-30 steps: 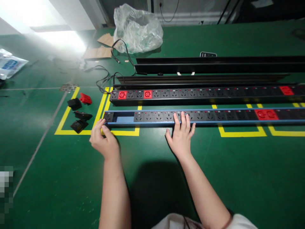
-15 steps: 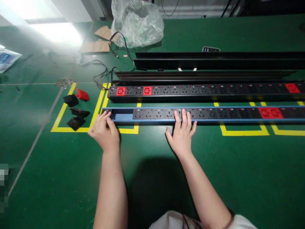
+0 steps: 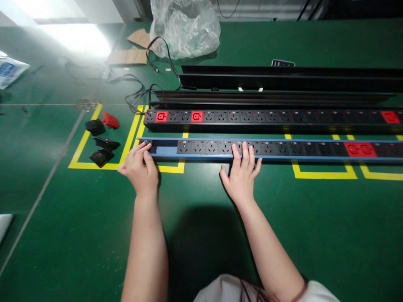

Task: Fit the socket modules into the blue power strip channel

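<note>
My left hand [image 3: 138,167] pinching the open end of the strip [image 3: 299,149], right hand [image 3: 241,178] flat and spread on its sockets [image 3: 198,147], I'm seemingly seating the row, and next calls for a steady, level push.

The green counter [image 3: 330,235] lies open on the near side of the blue power strip [image 3: 299,149]. Behind it, a black power strip [image 3: 252,121] leaves only a narrow gap, and loose socket modules [image 3: 102,144] crowd the left end.

Blue-edged black socket strip [image 3: 283,149], red sockets [image 3: 359,149], green table [image 3: 315,235], yellow lines [image 3: 324,176]
</note>
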Demonstrator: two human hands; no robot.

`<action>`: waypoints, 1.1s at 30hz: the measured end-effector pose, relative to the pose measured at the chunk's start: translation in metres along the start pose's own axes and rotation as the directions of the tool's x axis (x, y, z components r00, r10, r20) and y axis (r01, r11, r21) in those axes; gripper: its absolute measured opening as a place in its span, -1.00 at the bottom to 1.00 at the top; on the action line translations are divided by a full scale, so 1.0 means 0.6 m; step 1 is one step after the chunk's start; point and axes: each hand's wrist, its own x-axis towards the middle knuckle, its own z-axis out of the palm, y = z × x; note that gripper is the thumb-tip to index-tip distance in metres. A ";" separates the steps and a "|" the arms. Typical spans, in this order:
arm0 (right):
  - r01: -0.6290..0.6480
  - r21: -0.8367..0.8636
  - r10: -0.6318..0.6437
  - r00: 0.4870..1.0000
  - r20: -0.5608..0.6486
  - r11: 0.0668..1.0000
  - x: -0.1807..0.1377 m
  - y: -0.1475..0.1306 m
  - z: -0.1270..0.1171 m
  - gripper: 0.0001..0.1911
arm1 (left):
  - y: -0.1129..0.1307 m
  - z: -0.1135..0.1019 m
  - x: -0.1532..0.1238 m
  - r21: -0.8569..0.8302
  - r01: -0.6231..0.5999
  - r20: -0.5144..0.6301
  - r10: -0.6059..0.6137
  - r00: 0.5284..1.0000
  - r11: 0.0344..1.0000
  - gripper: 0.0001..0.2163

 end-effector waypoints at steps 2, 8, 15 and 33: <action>-0.002 0.004 0.002 1.000 0.012 1.000 0.000 0.000 -0.001 -0.22 | 0.002 0.001 -0.001 0.021 0.013 0.002 -0.013 1.000 1.000 -0.65; -0.005 0.015 0.004 1.000 0.019 1.000 0.000 0.000 -0.002 -0.22 | -0.002 0.004 -0.003 0.040 0.008 0.005 -0.009 1.000 0.999 -0.64; 0.009 0.005 -0.009 1.000 0.002 1.000 -0.001 0.001 0.001 -0.23 | -0.002 0.004 -0.005 0.047 -0.004 0.007 0.003 1.000 0.999 -0.62; 0.005 -0.016 -0.005 1.000 0.006 1.000 0.000 0.000 -0.001 -0.23 | 0.003 0.006 -0.006 0.042 -0.042 0.044 0.041 0.998 0.998 -0.67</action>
